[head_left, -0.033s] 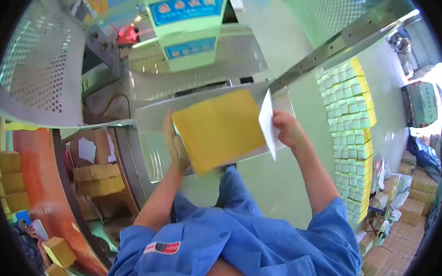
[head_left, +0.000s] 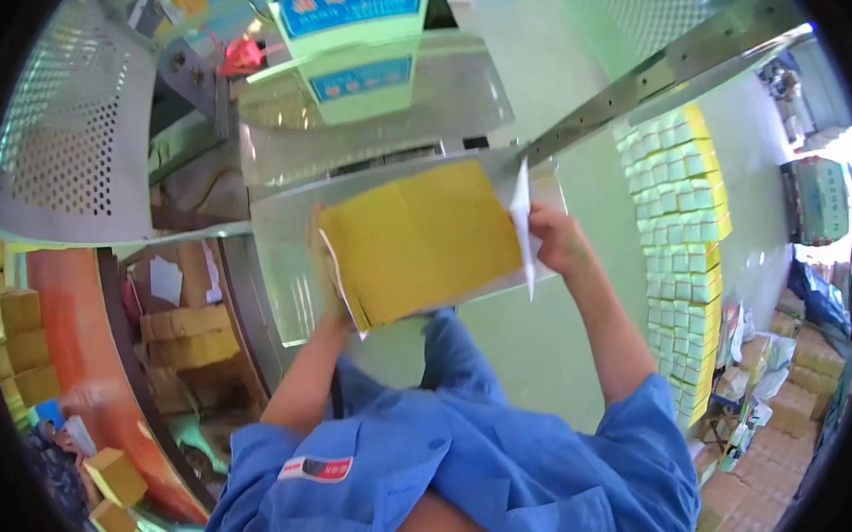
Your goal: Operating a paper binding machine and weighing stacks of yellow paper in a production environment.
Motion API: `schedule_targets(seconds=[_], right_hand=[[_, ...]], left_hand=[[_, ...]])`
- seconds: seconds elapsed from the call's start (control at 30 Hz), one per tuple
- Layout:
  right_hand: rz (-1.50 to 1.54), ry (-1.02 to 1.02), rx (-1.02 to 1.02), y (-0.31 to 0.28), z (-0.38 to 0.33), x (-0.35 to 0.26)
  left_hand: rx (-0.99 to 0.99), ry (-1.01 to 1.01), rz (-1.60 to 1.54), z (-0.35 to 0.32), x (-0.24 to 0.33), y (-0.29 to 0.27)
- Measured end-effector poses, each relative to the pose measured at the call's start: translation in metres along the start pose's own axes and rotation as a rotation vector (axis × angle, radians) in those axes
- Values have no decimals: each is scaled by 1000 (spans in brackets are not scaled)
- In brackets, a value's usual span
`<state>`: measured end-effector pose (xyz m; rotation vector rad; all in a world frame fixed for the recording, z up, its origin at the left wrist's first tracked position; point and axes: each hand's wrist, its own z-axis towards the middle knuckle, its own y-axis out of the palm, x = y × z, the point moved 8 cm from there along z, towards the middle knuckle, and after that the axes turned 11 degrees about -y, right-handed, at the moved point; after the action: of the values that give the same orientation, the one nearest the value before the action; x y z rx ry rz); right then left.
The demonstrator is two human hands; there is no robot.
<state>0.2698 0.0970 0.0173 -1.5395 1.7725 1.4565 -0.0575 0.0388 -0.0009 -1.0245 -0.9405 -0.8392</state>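
Over a machine table [head_left: 277, 236]: left hand [head_left: 326, 288] is clasping yellow paper stack [head_left: 427, 242], right hand [head_left: 558, 241] is pinching white sheet [head_left: 521, 223].

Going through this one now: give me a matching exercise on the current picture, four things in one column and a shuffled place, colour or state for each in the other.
Column one:
1. White sheet
2. Yellow paper
3. Work shirt
4. Row of bundles

Column two:
A. Blue, worn by the person
B. On the floor, toward the picture's right
C. Seen nearly edge-on, at the right fingers
D. Broad face showing, left fingers at its left edge

Right pairs: 1-C, 2-D, 3-A, 4-B
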Motion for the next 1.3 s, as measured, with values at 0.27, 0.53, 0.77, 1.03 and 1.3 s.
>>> schedule_targets(seconds=[0.27, 0.53, 0.77, 1.03, 1.3], right_hand=[[421, 282, -39, -58, 49, 48], [-769, -62, 7, -61, 53, 36], [-978, -452, 75, -31, 41, 5], [-944, -349, 35, -27, 37, 4], [-427, -108, 83, -21, 15, -5]], left_hand=[[102, -512, -166, 4, -16, -11], [66, -907, -503, -41, -20, -17], [70, -861, -554, -40, -7, -13], [-11, -854, -437, -27, -15, -10], [-47, -906, -483, -34, -25, -18]])
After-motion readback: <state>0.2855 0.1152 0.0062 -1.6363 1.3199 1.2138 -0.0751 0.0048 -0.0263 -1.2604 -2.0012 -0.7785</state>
